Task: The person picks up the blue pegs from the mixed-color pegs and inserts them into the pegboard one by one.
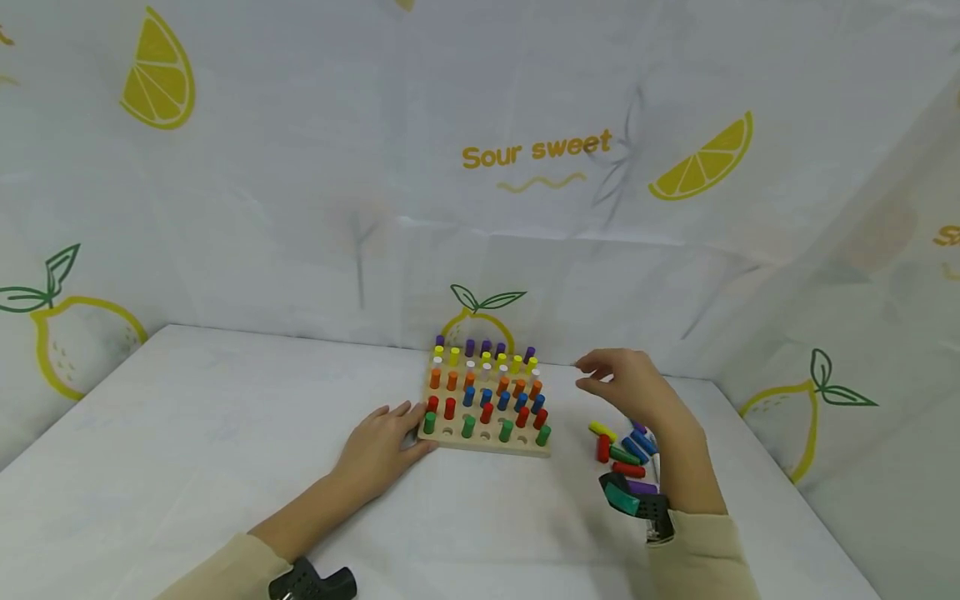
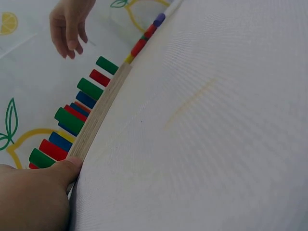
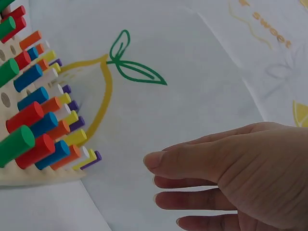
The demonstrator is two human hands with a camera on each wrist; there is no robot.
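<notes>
A wooden pegboard (image 1: 480, 447) stands on the table, with rows of purple, yellow, white, orange, blue, red and green pegs upright in its holes. Several holes in the front green row show bare. My left hand (image 1: 378, 450) holds the board's front left corner, its thumb against the front edge (image 2: 102, 110) in the left wrist view. To the right of the board, my right hand (image 1: 633, 385) hovers above the table with nothing in it. Its fingers are slightly bent, and a gap shows between thumb and fingers in the head view.
Loose pegs lie in a pile right of the board, below my right hand, among them a red peg (image 1: 628, 470), a yellow peg (image 1: 602, 431) and a green peg (image 1: 624, 455). A lemon-print cloth (image 1: 300, 208) hangs behind the white table (image 1: 225, 417).
</notes>
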